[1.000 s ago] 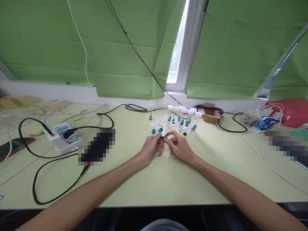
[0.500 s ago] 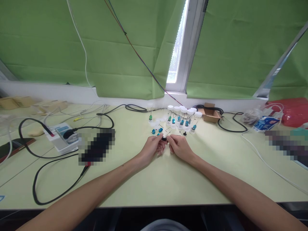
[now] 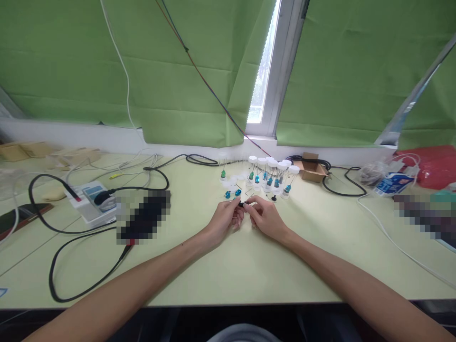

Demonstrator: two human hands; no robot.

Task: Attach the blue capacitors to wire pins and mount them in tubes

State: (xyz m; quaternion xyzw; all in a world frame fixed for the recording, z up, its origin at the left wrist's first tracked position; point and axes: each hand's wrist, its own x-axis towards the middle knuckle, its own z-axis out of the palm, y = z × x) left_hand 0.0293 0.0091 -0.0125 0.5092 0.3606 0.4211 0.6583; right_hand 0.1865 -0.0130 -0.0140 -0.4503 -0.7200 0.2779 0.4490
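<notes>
My left hand [image 3: 227,216] is closed around a small black part [image 3: 241,204], pinched between thumb and fingers above the table. My right hand [image 3: 262,212] meets it from the right, thumb and fingertips at the part's end and its index finger arched. Whatever those fingertips grip is too small to make out. Just beyond the hands lie two blue pieces [image 3: 238,193] and a thin L-shaped key [image 3: 249,195]. A small black piece with a round base [image 3: 273,198] stands near my right knuckles.
Several clear vials with white caps [image 3: 271,163] hold blue or green pieces; one vial [image 3: 223,173] stands apart. Behind them is an open cardboard box [image 3: 312,172]. A power strip [image 3: 94,204] and black cables [image 3: 53,266] lie left, a blue-white packet [image 3: 394,183] right.
My right index finger has lifted and arched, and the right fingertips have shifted slightly left against the black part. My left hand stays nearly in place.
</notes>
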